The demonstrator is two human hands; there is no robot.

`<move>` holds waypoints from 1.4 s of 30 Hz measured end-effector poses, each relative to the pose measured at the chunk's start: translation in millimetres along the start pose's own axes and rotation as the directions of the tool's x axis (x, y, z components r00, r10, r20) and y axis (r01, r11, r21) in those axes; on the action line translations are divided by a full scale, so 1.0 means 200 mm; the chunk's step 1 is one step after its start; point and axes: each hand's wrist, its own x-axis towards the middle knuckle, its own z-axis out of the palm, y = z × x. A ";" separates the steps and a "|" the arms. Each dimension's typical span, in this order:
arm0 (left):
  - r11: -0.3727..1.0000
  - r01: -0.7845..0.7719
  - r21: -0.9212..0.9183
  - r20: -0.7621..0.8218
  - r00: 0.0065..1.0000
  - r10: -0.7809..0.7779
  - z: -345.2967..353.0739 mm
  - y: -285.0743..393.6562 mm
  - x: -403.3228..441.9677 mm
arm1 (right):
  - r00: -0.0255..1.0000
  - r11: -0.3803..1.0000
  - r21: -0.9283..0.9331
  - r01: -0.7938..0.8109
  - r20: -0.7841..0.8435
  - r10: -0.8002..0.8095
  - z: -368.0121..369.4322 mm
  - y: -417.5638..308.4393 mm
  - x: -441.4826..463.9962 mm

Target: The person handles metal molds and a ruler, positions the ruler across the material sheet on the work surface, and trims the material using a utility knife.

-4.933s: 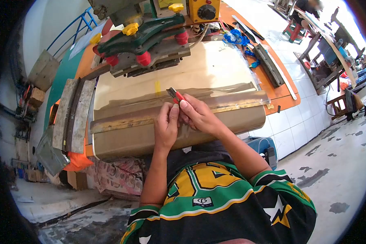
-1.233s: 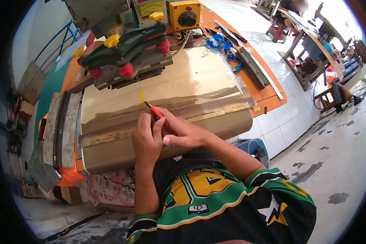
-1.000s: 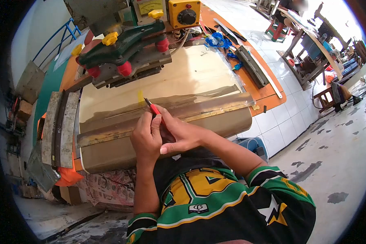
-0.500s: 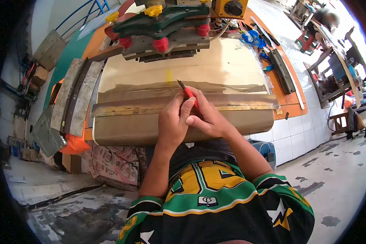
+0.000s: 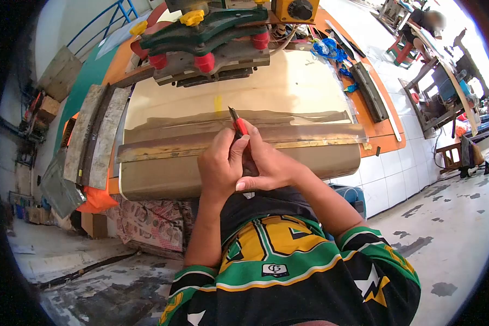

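My left hand (image 5: 221, 162) and my right hand (image 5: 270, 161) meet around a slim red utility knife (image 5: 240, 128). Its dark pointed tip sticks up and away from me, and most of the handle is hidden by my fingers. My left thumb lies along the handle, while my right thumb stretches across below toward my left hand. Under the knife tip a long brown metal-edged bar (image 5: 320, 135) lies across a padded work board (image 5: 163, 179) covered in brown and cream sheet. A yellow mark (image 5: 218, 103) shows just beyond the tip.
A green press head (image 5: 204, 33) with red knobs overhangs the board's far side. Worn planks (image 5: 100, 138) lie at the left; a dark metal bar (image 5: 368, 92) and crumpled blue plastic (image 5: 330, 50) are on the right. A person (image 5: 418, 27) sits in the far right background.
The view has shifted slightly. The knife now points more upright, and my right thumb has moved lower, away from the handle. Both hands stay together over the board.
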 end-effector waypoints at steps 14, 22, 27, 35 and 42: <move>0.964 0.091 -0.251 0.127 0.990 -0.061 -0.02 0.04 -0.03 | 0.978 0.998 0.040 0.045 -0.203 -0.036 -0.01 0.00 -0.01; 0.985 0.081 -0.151 0.145 0.988 -0.059 -0.09 -0.19 -0.15 | 0.979 0.990 -0.129 0.065 -0.186 -0.088 0.01 -0.02 -0.01; 0.929 0.288 -0.232 0.246 0.942 -0.231 -0.11 -0.21 -0.14 | 0.968 0.997 0.061 0.038 -0.249 -0.022 0.00 -0.01 -0.02; 0.991 0.098 -0.086 0.128 0.988 -0.087 -0.06 -0.13 -0.14 | 0.954 0.998 -0.051 0.046 -0.295 -0.059 0.00 -0.01 -0.02; 0.824 0.416 -0.386 0.290 0.902 -0.320 -0.10 -0.19 -0.09 | 0.940 0.906 0.422 -0.033 -0.294 0.171 0.01 -0.01 -0.02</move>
